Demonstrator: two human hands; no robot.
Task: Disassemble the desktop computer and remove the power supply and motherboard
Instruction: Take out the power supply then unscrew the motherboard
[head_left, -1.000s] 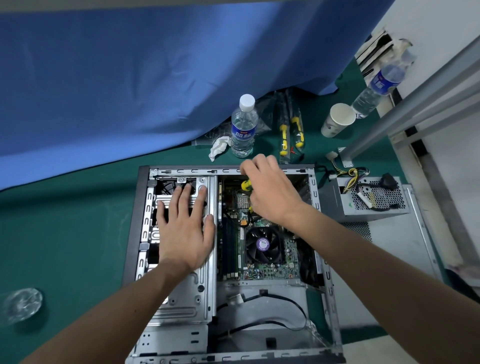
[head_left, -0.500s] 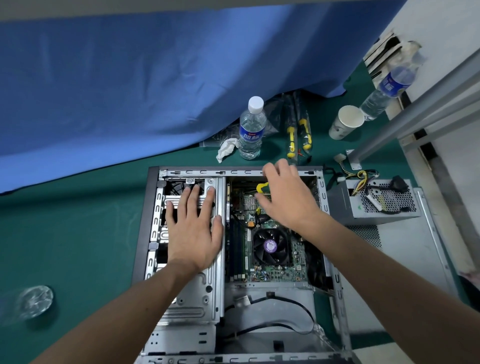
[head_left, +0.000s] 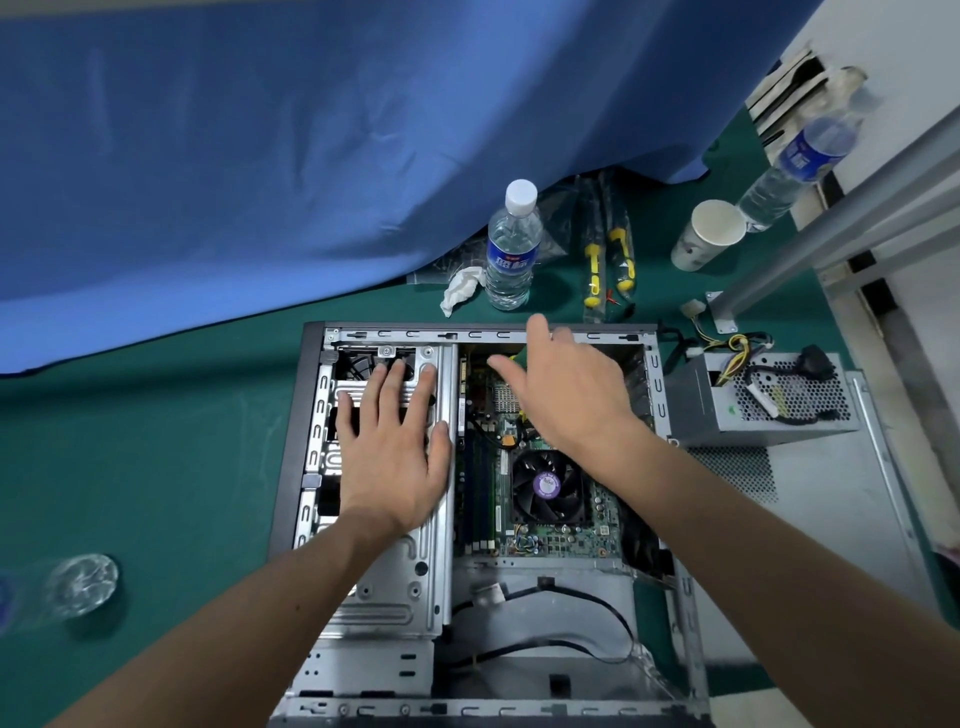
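Observation:
The open computer case (head_left: 310, 415) lies on its side on the green mat. Inside it, the green motherboard (head_left: 561, 540) with its black CPU fan (head_left: 545, 486) sits in the right half. My left hand (head_left: 389, 457) rests flat, fingers spread, on the metal drive cage (head_left: 410, 587). Over the board's far end hovers my right hand (head_left: 571, 384), with thumb and forefinger stretched out. A bit of yellow screwdriver handle (head_left: 513, 358) shows under it; any grip is hidden. The grey power supply (head_left: 769, 405) with its cables lies outside the case, to the right.
Behind the case stand a water bottle (head_left: 511, 249), a crumpled tissue (head_left: 460, 288), packaged yellow screwdrivers (head_left: 608, 260) and a paper cup (head_left: 706, 234). The case's side panel (head_left: 831, 519) lies under the power supply. A clear bottle (head_left: 78, 584) lies at the left. Blue cloth hangs behind.
My right hand's fingers, curled over the yellow handle a second ago, have straightened and spread, and it has shifted slightly toward the case's far rim. My left hand has stayed on the drive cage.

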